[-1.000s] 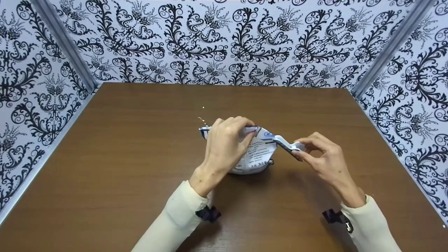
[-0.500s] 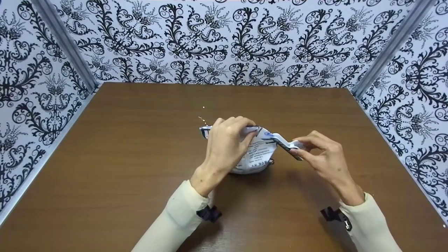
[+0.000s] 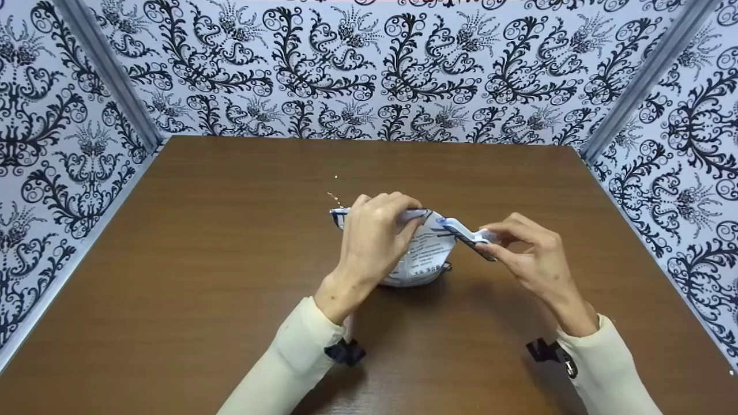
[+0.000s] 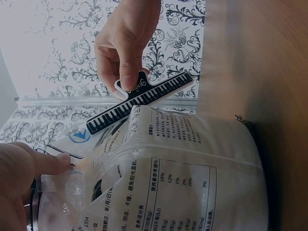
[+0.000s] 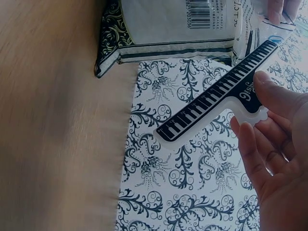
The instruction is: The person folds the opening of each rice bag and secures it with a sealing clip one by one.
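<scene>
A plump white printed bag (image 3: 424,256) stands on the table, its top folded over. My left hand (image 3: 375,233) pinches that folded top from above, hiding part of it. In the left wrist view the bag (image 4: 207,178) shows printed text and clear plastic near the fold. My right hand (image 3: 533,248) holds a bag clip (image 3: 470,236) by its handles, between thumb and fingers. The clip (image 5: 216,91) is long, with a black-and-white piano-key pattern and the word "Music". Its far end reaches the bag's top right corner; whether it grips the bag I cannot tell.
Small pale grains (image 3: 334,198) lie on the brown table (image 3: 230,248) behind the bag's left end. Patterned black-and-white walls (image 3: 369,69) stand at the back and both sides, with grey metal posts (image 3: 106,69) in the corners.
My right hand has shifted slightly left and up with the clip, bringing it a little closer along the bag's corner. The left hand and the bag have hardly moved.
</scene>
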Tool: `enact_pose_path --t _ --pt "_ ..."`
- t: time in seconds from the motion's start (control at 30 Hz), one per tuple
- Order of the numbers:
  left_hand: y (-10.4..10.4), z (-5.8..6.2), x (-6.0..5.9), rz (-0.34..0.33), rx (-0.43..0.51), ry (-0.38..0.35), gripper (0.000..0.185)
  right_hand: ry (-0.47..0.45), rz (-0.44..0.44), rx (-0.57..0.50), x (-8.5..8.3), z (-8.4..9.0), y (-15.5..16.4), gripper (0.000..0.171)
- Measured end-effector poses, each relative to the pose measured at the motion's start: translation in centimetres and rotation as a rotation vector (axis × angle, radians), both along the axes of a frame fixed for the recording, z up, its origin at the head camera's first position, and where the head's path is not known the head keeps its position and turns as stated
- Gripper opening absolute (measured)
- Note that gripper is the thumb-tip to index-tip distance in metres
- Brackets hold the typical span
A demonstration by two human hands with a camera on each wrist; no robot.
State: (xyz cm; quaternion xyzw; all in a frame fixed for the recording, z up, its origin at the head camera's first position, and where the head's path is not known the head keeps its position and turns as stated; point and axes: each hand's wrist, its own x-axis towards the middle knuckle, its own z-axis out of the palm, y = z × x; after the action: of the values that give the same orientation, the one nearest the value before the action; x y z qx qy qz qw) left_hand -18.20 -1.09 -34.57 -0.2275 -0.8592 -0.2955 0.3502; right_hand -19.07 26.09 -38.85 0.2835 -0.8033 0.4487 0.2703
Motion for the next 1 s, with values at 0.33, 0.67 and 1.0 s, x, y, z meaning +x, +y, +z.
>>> enact_pose_path --t 0.33,0.67,1.0 --pt "0.0 0.0 0.0 -0.004 -0.001 -0.003 0.013 -0.018 0.017 0.001 0.0 0.5 -0.4 0.031" --pt "0.0 0.0 0.0 0.002 -0.005 -0.003 0.013 -0.022 0.037 0.004 -0.1 1.1 -0.8 0.031" --pt "0.1 -0.1 0.0 0.006 -0.008 0.015 0.012 0.007 0.042 -0.003 -0.4 1.0 -1.1 0.032"
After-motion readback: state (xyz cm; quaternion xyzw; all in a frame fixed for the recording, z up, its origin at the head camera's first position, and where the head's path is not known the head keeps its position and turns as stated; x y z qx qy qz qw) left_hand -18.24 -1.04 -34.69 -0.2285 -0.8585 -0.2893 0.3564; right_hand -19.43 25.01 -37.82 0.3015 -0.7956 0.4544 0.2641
